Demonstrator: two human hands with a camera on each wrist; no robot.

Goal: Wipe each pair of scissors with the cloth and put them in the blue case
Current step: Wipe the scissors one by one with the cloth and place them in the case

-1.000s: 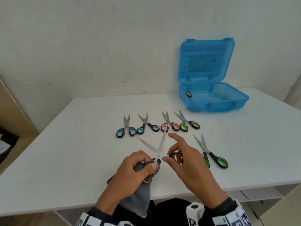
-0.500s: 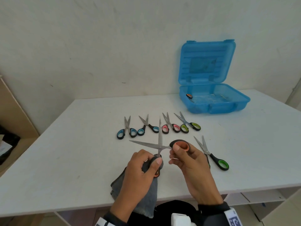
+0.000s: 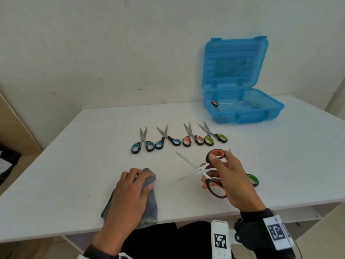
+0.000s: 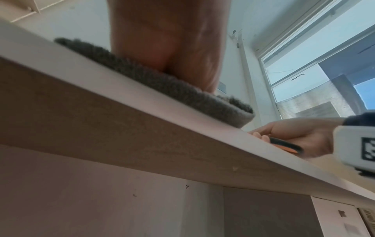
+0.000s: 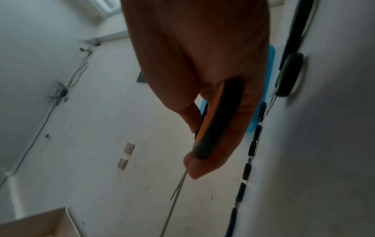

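My right hand [image 3: 222,174] holds the orange-handled scissors [image 3: 214,187] above the table, blades spread apart and pointing left; the same orange handle [image 5: 217,118] shows in the right wrist view. My left hand [image 3: 134,186] lies on the grey cloth [image 3: 151,200] at the table's front edge, fingers curled over its bunched top; the grey cloth [image 4: 162,83] shows under the palm in the left wrist view. The open blue case [image 3: 240,111] stands at the back right with one orange-handled pair [image 3: 214,104] inside.
Several scissors lie in a row mid-table: two blue-handled pairs [image 3: 142,144] [image 3: 168,141], a pink pair [image 3: 192,139], a green pair [image 3: 214,137]. Another green-handled pair [image 3: 252,180] lies partly behind my right hand. The table front edge [image 4: 182,144] is close below.
My left hand let go of the scissors and dropped onto the cloth on the table. My right hand carried the scissors rightward, now holding both handles alone.
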